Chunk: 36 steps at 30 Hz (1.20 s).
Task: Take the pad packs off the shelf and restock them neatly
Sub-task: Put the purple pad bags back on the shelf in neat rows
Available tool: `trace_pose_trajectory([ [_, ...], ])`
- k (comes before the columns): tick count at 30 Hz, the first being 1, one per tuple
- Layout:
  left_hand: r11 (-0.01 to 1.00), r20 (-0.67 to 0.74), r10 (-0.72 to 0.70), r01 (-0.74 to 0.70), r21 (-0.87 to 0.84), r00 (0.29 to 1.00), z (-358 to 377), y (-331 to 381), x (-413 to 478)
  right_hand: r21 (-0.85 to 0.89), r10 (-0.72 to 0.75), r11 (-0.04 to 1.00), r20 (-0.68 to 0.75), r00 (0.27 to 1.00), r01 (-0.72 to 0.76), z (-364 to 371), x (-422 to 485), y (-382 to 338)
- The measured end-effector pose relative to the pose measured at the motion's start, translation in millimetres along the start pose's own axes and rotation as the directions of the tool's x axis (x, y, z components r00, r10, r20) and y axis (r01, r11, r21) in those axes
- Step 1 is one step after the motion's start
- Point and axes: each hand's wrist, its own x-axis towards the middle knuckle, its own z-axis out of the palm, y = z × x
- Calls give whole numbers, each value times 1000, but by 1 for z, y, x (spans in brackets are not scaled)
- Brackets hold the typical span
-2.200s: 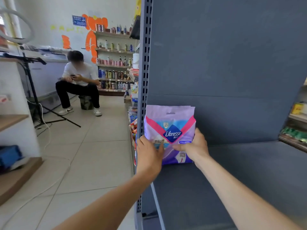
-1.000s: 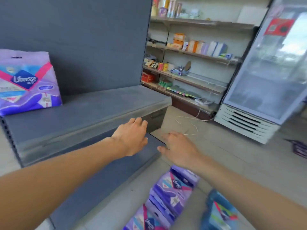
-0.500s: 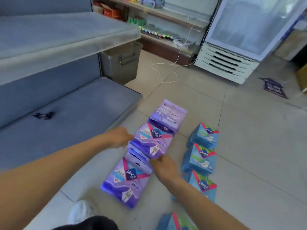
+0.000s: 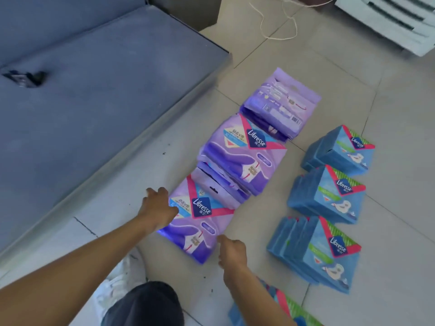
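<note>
At 6 o'clock, closest of all, there is a dark knee (image 4: 143, 304) and a white shoe (image 4: 121, 277) on the tiled floor (image 4: 400, 208). One blue pack (image 4: 286, 310) peeks in at 5 o'clock.

A bit further out, the left hand (image 4: 157, 208) lies on the 9 o'clock edge of the nearest purple pack (image 4: 200, 229). Its fingers are loose and not closed round the pack. The right hand (image 4: 231, 252) is just beside the 5 o'clock edge of that pack. Its fingers are a little bent and hold nothing.

The purple packs lie in a row on the floor, going off toward 1 o'clock. The nearest one is face up. The middle purple pack (image 4: 242, 156) sits partly on top of it. The far purple pack (image 4: 282, 102) shows its back.

At 3 o'clock from that row are three stacks of blue packs (image 4: 329, 196), one behind the other.

At 10 o'clock is the low grey-blue shelf (image 4: 106, 78) with a small dark thing (image 4: 23, 77) on it. Far off at 12 o'clock is a pale cord (image 4: 277, 22), and at 1 o'clock a white grille (image 4: 388, 17).
</note>
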Motion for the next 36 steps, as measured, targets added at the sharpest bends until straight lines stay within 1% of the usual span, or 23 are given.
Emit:
trace_pose_trajectory([
  [2, 1000, -5, 13, -13, 13, 1000, 4, -1, 4, -29, -17, 999, -12, 1000, 17, 5, 9, 0],
  [4, 999, 56, 51, -51, 3, 997, 6, -2, 8, -32, -42, 999, -13, 999, 42, 8, 16, -1],
  [6, 998, 89, 66, -64, -22, 994, 6, -4, 7, 11, -39, 999, 25, 999, 39, 10, 18, -2],
  [9, 997, 77, 59, -55, -47, 995, -1, -5, -5, 44, -11, 999, 84, 996, 7, 9, 10, -5],
  [12, 995, 55, 68, -63, -82, 996, -15, -5, -23, 43, -40, 998, 72, 997, 37, 4, -5, -9],
  [14, 991, 32, 84, -80, -102, 996, -27, -3, -38, 26, -80, 997, 58, 995, 78, -2, -18, -13],
  [18, 978, -35, 156, -159, -135, 987, -57, 4, -77, 58, -170, 984, 63, 983, 167, -19, -60, -28],
  [21, 963, -163, 243, -258, -74, 956, -86, 12, -109, 71, -291, 955, 54, 955, 287, -32, -95, -47],
  [24, 932, -295, 305, -348, -102, 905, -122, 27, -144, 31, -464, 885, -13, 886, 464, -47, -135, -77],
  [27, 890, -440, 335, -433, -142, 833, -163, 45, -187, -3, -630, 776, -66, 774, 631, -66, -192, -117],
  [31, 835, -617, 385, -543, -82, 686, -219, 65, -244, -43, -790, 610, -119, 602, 792, -87, -263, -176],
  [33, 811, -676, 406, -583, -43, 615, -247, 71, -269, -38, -838, 540, -118, 532, 841, -88, -298, -202],
  [36, 797, -768, 383, -604, -5, 513, -289, 71, -300, -24, -894, 440, -102, 436, 898, -81, -350, -235],
])
